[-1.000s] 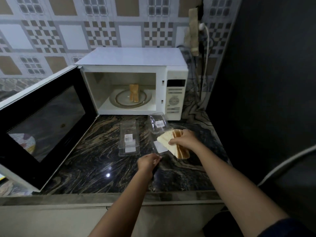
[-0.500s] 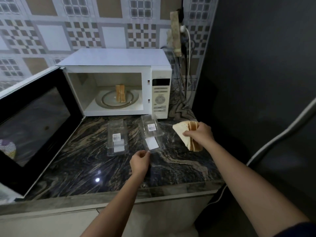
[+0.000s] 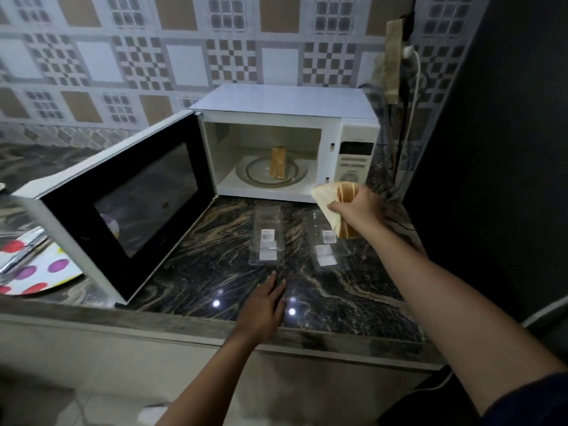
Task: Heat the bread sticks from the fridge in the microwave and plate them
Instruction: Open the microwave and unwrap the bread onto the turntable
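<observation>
The white microwave (image 3: 289, 101) stands at the back of the dark marble counter, its door (image 3: 129, 204) swung wide to the left. Two bread sticks (image 3: 277, 163) lie on the glass turntable (image 3: 295, 176) inside. My right hand (image 3: 358, 206) grips more bread sticks wrapped in a pale napkin (image 3: 325, 204), held just in front of the microwave's control panel (image 3: 353, 162). My left hand (image 3: 264, 305) hovers flat with straight fingers over the counter's front part, holding nothing.
Two clear plastic packs, one (image 3: 266, 238) in the middle and one (image 3: 324, 244) to its right, lie on the counter (image 3: 215, 272). A dotted plate (image 3: 40, 272) with foil sits at far left. A dark wall and cables stand at right.
My right hand carried the wrapped bread sticks up toward the microwave front. My left hand let go of the clear pack and flattened out near the counter edge. The view shifted right.
</observation>
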Demonstrator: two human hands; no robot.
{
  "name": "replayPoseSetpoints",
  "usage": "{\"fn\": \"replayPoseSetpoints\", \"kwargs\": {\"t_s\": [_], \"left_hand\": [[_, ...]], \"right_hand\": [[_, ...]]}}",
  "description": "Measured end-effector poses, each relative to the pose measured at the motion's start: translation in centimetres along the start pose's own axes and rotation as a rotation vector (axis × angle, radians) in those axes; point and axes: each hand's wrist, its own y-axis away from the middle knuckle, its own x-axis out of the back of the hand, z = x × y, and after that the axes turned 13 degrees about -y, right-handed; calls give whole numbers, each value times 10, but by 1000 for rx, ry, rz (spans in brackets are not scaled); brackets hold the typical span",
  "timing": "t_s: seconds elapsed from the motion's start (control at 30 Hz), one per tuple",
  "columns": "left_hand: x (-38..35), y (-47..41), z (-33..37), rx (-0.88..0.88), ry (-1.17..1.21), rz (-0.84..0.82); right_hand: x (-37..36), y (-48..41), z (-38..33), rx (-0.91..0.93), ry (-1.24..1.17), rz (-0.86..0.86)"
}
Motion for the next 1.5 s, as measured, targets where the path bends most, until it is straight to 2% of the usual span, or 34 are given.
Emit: {"fn": "replayPoseSetpoints", "kwargs": {"t_s": [0.3,0.43,0.6,0.83,0.93,0.97,1.03,1.07,1.1,1.23,1.3,1.37,1.5], "left_hand": [[26,-1,-94,128,-78,51],[34,-31,-122,140,-132,-3],[39,-86,-141,112,-147,-51],[33,-167,-168,33,-139,-48],[36,-186,-167,-8,-222,-67],[36,-192,-167,-15,-226,-60],[36,-198,-168,-36,-205,-39],[37,-199,-169,-32,-196,-12],[38,-199,-169,-30,-193,20],[33,-198,-172,-33,-145,75],[33,-197,-173,-26,-131,101],[31,-196,-174,-22,-141,116],[31,-197,-173,-29,-159,114]], "right_hand": [[-73,-33,-59,103,103,-95],[-118,-61,-80,74,118,-101],[-175,-98,-92,-16,105,18],[-245,-145,-91,-91,97,-1],[-266,-168,-91,-205,-91,94],[-271,-175,-89,-210,-89,142],[-283,-183,-88,-149,-21,192],[-289,-189,-85,-88,-87,161],[-295,-193,-79,-33,-51,112],[-308,-188,-80,-58,357,-188],[-309,-181,-85,-83,289,-179],[-308,-176,-84,-70,236,-88],[-298,-156,-75,212,403,-121]]}}
